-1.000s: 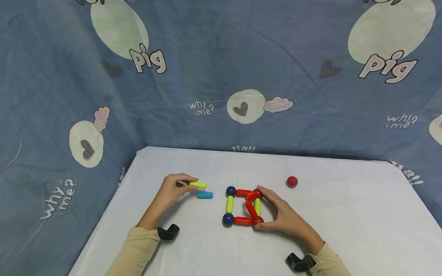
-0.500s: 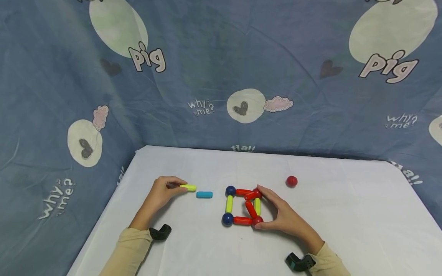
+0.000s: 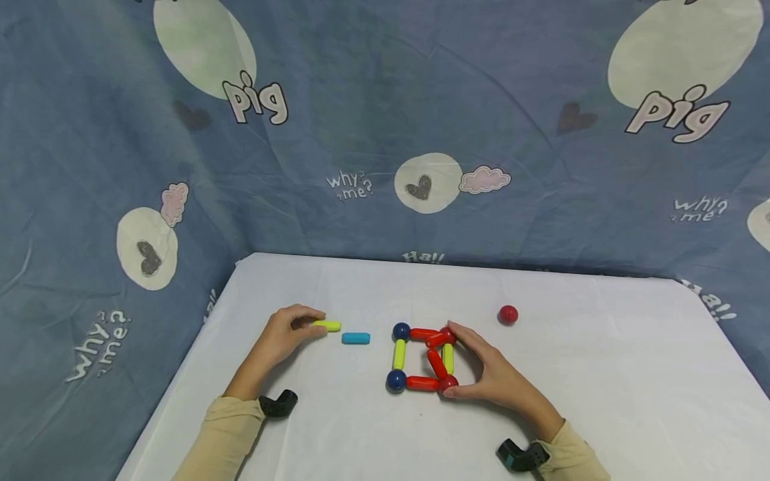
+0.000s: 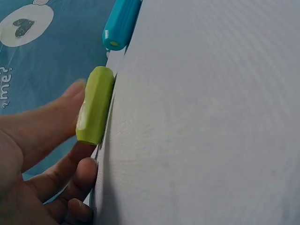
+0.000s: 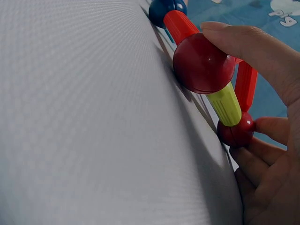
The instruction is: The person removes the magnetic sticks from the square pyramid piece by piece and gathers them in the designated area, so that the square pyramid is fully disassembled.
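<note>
My left hand point(image 3: 291, 334) pinches a yellow-green magnetic rod point(image 3: 329, 326) between thumb and fingers. A blue rod point(image 3: 356, 339) lies just right of it; the left wrist view shows the blue rod point(image 4: 122, 24) beyond the yellow-green one, apart from it. With its thumb on the near red ball point(image 3: 448, 384) and fingers at the far red ball point(image 3: 447, 335), my right hand point(image 3: 496, 374) holds a square frame of magnetic rods and balls. Two blue balls form the frame's left corners. Two more red rods, one of them a slanting red rod point(image 3: 437, 363), join its right corners.
A loose red ball point(image 3: 508, 315) sits farther back, to the right of the frame. The white tabletop point(image 3: 601, 347) ends at a blue patterned cloth point(image 3: 337, 133) behind and at the left.
My left hand has drawn the yellow-green rod leftward, away from above the blue rod; over the last half second it barely moves. My right hand and the frame have stayed in place.
</note>
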### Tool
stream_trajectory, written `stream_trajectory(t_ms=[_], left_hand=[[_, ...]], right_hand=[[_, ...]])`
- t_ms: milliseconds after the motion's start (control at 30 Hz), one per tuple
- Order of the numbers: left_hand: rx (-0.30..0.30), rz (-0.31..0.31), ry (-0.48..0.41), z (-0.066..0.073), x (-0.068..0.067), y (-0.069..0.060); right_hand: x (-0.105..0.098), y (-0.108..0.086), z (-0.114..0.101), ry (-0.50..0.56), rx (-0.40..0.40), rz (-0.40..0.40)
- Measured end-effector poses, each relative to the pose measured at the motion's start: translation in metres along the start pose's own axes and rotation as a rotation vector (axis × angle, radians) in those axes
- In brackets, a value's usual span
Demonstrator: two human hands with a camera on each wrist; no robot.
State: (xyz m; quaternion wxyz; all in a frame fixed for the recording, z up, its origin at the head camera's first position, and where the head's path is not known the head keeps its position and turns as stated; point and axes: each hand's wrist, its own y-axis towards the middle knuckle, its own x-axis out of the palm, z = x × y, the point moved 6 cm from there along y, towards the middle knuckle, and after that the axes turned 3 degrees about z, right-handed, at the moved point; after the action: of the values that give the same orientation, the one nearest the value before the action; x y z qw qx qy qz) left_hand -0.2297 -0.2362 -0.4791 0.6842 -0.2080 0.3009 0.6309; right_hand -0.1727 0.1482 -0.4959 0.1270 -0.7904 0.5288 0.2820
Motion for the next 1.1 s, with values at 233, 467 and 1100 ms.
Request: stream_trajectory(t_ms=[233,467,1100], left_hand=[[-0.006,-0.025,0.007,0.0019,0.0005,-0.0009],[0.006,-0.014,0.017,0.0008,-0.0013,0.0007],[0.004,-0.008,0.01,-0.0003,-0.0014,-0.0001]], right_hand=[[-0.0003,-0.0002,0.0002,-0.007,0.004,0.003],[0.0,-0.0001,0.0005,-0.002,0.002,0.005],[0.0006,0.0,0.0027,-0.013,-0.016,0.008]])
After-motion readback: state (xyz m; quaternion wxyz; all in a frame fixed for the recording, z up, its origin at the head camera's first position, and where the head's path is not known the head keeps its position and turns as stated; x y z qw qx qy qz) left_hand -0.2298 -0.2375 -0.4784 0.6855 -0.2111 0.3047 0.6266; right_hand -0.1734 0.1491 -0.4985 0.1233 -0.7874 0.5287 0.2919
